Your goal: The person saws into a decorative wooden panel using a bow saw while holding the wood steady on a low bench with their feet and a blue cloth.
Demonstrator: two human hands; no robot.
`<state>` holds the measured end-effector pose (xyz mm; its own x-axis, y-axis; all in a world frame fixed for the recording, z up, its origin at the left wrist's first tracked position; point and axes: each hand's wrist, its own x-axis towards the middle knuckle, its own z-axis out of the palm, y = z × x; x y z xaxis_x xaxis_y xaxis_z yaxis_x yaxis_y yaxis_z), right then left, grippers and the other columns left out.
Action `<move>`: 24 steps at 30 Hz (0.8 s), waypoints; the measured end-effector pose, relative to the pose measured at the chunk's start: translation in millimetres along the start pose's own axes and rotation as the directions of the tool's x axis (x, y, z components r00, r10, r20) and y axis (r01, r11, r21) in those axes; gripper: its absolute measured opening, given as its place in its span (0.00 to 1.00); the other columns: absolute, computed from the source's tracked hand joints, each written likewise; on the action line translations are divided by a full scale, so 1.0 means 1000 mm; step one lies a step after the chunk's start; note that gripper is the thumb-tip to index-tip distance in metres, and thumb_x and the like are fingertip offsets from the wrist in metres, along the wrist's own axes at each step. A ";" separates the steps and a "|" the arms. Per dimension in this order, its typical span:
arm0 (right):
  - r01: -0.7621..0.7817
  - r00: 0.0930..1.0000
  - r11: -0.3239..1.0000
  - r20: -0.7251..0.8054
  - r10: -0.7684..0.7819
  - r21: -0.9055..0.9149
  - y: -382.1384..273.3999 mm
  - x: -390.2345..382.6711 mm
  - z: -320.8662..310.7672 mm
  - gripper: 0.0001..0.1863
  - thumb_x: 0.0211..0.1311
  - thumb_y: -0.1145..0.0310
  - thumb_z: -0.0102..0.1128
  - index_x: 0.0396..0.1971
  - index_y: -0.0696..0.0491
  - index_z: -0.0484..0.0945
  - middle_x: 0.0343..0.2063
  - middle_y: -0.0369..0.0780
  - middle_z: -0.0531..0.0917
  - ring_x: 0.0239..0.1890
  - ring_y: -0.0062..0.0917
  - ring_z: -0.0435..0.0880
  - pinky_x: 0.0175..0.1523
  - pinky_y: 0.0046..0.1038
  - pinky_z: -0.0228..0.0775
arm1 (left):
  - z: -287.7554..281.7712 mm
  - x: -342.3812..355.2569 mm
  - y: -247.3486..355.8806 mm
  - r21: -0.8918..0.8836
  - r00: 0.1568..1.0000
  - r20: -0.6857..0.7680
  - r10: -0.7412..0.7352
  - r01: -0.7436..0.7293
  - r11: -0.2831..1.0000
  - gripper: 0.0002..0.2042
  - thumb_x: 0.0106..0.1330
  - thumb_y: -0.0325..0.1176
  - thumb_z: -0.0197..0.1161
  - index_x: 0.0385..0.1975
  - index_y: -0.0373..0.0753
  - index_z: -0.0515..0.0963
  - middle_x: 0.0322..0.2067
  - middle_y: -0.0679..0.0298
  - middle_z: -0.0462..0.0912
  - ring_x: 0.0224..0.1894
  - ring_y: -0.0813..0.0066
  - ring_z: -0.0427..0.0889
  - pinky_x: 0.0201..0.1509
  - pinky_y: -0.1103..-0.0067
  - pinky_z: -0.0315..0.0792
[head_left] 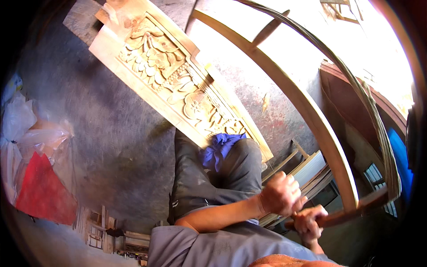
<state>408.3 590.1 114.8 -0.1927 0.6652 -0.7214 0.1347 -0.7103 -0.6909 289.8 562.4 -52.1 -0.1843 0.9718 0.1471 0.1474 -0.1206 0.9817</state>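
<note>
My right hand (pixel 309 224) is closed round the dark end arm of a large wooden frame saw (pixel 307 104). Its pale curved beam and twisted cord reach up and away to the far right. Just left of it, my left hand (pixel 281 194) is closed, its thumb toward the end of the arm. A thin line, perhaps wire, rises from near its knuckles; what its fingers hold is hidden. A carved wooden panel (pixel 194 106) with flowers and leaves slants from the far left, its near end by my knees. A crumpled blue cloth (pixel 220 149) lies at that end, between my thighs.
A wooden toggle stick (pixel 270 29) sits in the saw's cord. Clear plastic bags (pixel 20 118) and a red piece (pixel 46 191) lie on the left. Wooden frames (pixel 100 229) stand at lower left, and boards (pixel 311 171) are stacked beyond my hands. Bright light floods the far right.
</note>
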 end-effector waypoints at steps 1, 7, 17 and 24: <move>0.051 0.998 0.998 0.021 -0.052 0.031 0.026 0.018 -0.007 0.19 0.71 0.65 0.63 0.22 0.49 0.65 0.09 0.31 0.68 0.10 0.18 0.64 0.24 0.26 0.62 | 0.005 -0.004 -0.018 0.015 1.000 -0.004 -0.004 0.004 1.000 0.20 0.66 0.44 0.63 0.12 0.49 0.68 0.16 0.64 0.67 0.23 0.64 0.71 0.31 0.65 0.64; 0.068 0.997 0.981 0.030 -0.074 0.181 0.127 0.187 0.038 0.08 0.73 0.70 0.60 0.38 0.57 0.72 0.16 0.33 0.67 0.16 0.17 0.64 0.21 0.22 0.56 | -0.048 0.031 -0.197 0.264 0.998 0.028 0.065 -0.070 0.962 0.18 0.64 0.41 0.62 0.11 0.46 0.75 0.18 0.62 0.79 0.25 0.59 0.79 0.37 0.61 0.71; -0.001 0.995 0.990 -0.102 0.016 0.139 0.056 0.211 0.107 0.06 0.71 0.74 0.57 0.43 0.60 0.74 0.16 0.33 0.69 0.14 0.16 0.64 0.19 0.21 0.56 | -0.068 0.053 -0.172 0.088 0.986 -0.163 0.030 -0.015 0.996 0.22 0.77 0.43 0.54 0.17 0.44 0.70 0.20 0.61 0.71 0.26 0.56 0.73 0.35 0.62 0.64; 0.008 1.000 1.000 -0.017 -0.009 -0.011 0.008 0.046 0.035 0.13 0.72 0.63 0.65 0.40 0.55 0.72 0.15 0.32 0.70 0.13 0.14 0.64 0.17 0.20 0.55 | -0.019 0.013 -0.022 -0.018 0.980 -0.190 0.062 -0.066 0.998 0.22 0.69 0.48 0.61 0.14 0.50 0.63 0.17 0.68 0.62 0.21 0.66 0.66 0.27 0.67 0.57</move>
<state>366.4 606.7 77.7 -0.1778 0.6750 -0.7161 0.1440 -0.7020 -0.6975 265.4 574.0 -69.6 -0.3561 0.9063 0.2275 0.1422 -0.1881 0.9718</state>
